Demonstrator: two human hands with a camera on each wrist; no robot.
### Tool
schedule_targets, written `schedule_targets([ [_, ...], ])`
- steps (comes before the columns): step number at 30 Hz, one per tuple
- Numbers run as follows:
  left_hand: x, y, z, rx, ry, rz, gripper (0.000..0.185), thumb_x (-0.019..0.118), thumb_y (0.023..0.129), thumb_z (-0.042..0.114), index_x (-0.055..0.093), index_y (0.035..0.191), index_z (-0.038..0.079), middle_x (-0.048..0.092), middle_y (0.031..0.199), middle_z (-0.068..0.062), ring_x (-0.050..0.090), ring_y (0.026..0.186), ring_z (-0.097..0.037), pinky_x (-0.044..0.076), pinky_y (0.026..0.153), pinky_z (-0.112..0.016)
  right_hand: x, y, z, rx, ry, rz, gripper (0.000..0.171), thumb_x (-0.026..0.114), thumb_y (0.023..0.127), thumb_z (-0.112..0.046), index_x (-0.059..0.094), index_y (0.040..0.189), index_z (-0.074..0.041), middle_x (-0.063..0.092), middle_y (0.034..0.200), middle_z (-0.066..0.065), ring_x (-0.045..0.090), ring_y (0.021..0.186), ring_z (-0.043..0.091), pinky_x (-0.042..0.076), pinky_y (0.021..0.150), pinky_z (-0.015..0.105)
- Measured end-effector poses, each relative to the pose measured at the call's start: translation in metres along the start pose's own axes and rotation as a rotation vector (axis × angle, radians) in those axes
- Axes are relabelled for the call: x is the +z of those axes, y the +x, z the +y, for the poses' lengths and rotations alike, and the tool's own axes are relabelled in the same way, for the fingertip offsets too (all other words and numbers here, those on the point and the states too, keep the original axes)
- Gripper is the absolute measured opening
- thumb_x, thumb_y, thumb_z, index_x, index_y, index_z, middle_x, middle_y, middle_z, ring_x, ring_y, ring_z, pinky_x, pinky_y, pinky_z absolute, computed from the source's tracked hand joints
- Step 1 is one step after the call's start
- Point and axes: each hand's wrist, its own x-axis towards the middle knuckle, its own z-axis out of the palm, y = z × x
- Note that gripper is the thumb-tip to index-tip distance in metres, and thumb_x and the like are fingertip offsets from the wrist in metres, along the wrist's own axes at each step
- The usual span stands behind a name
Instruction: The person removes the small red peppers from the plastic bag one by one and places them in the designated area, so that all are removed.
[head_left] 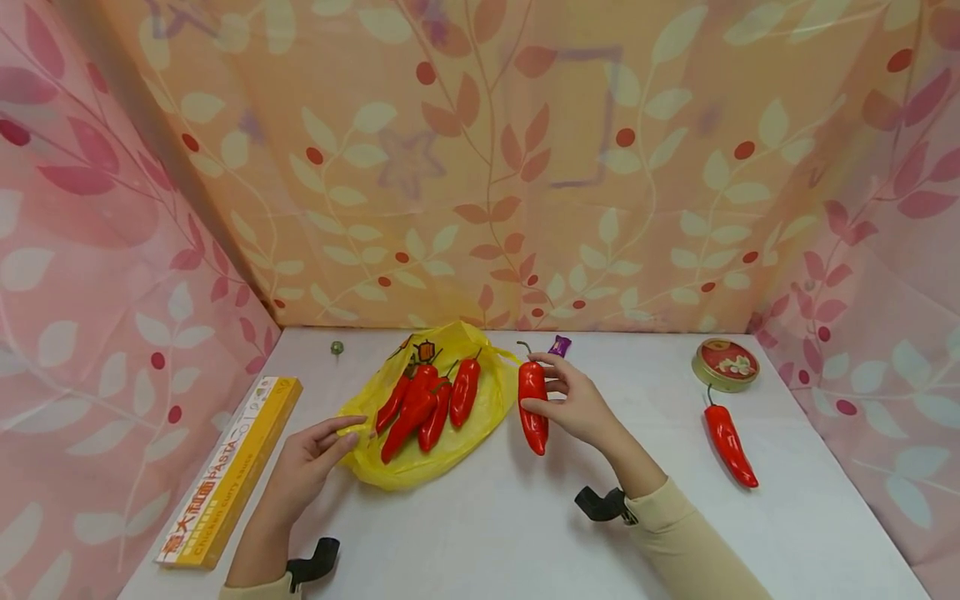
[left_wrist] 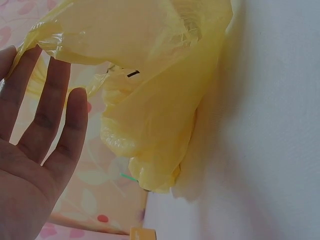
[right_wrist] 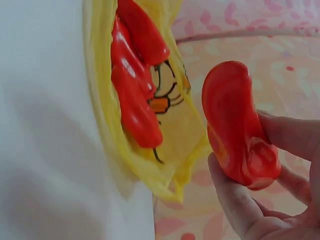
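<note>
My right hand holds a red chili pepper upright, stem up, just right of a yellow plastic bag. In the right wrist view the thumb and fingers grip the pepper from both sides. Several more red peppers lie inside the open bag, stems toward the back. At the bag's left edge is my left hand; the left wrist view has its thumb and forefinger pinching the bag's rim, the other fingers spread. One more red pepper lies alone at the right.
A long yellow and white pasta box lies along the left side. A round tin stands at the back right, behind the lone pepper. Near the back edge are a purple wrapped sweet and a small green lollipop-like item. Patterned curtains enclose the table.
</note>
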Motion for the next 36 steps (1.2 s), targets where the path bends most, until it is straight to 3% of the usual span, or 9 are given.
schedule_targets([
  [3,0.0,0.001,-0.001,0.002,0.004,0.002,0.035,0.066,0.099,0.026,0.067,0.129,0.008,0.076,0.109,-0.011,0.056,0.074,-0.017,0.051,0.066,-0.018,-0.009,-0.006,0.004,0.012,-0.027,0.018,0.064,0.081,0.086,-0.029,0.052,0.144,-0.03,0.06,0.135,0.014,0.063,0.114,0.034,0.061,0.081,0.044],
  [8,0.0,0.0,-0.001,-0.001,0.012,0.004,0.035,0.066,0.099,0.027,0.067,0.13,0.01,0.076,0.109,-0.009,0.057,0.079,-0.015,0.052,0.068,-0.02,-0.021,-0.015,0.01,0.002,-0.076,0.044,0.061,0.08,0.088,-0.034,0.054,0.143,-0.035,0.062,0.131,0.014,0.063,0.111,0.034,0.061,0.077,0.042],
  [15,0.001,0.0,-0.003,-0.022,0.029,0.01,0.035,0.067,0.099,0.027,0.067,0.129,0.01,0.068,0.077,-0.01,0.047,0.066,-0.021,0.043,0.055,-0.023,-0.034,-0.026,0.015,0.007,-0.139,0.075,0.06,0.079,0.088,-0.037,0.054,0.143,-0.037,0.066,0.126,0.011,0.062,0.111,0.031,0.061,0.077,0.04],
  [22,0.0,0.001,-0.003,-0.021,0.059,0.013,0.036,0.066,0.098,0.032,0.067,0.129,0.013,0.077,0.104,-0.002,0.059,0.085,-0.018,0.054,0.072,-0.021,-0.044,-0.033,0.018,0.008,-0.152,0.126,0.061,0.08,0.087,-0.034,0.055,0.142,-0.033,0.065,0.129,0.012,0.065,0.109,0.031,0.061,0.078,0.042],
  [25,0.001,0.001,-0.002,-0.02,0.055,0.007,0.037,0.066,0.099,0.031,0.067,0.13,0.011,0.077,0.109,-0.006,0.059,0.088,-0.014,0.054,0.077,-0.018,-0.048,-0.036,0.019,0.026,-0.154,0.15,0.062,0.08,0.087,-0.036,0.055,0.142,-0.03,0.064,0.133,0.013,0.065,0.109,0.033,0.062,0.076,0.042],
  [36,0.002,-0.001,0.001,-0.012,0.032,-0.002,0.035,0.066,0.099,0.027,0.067,0.13,0.011,0.077,0.104,-0.008,0.057,0.088,-0.013,0.052,0.077,-0.016,-0.075,-0.058,0.033,0.062,-0.214,0.206,0.066,0.077,0.088,-0.044,0.051,0.148,-0.032,0.061,0.135,0.015,0.061,0.117,0.038,0.062,0.077,0.043],
])
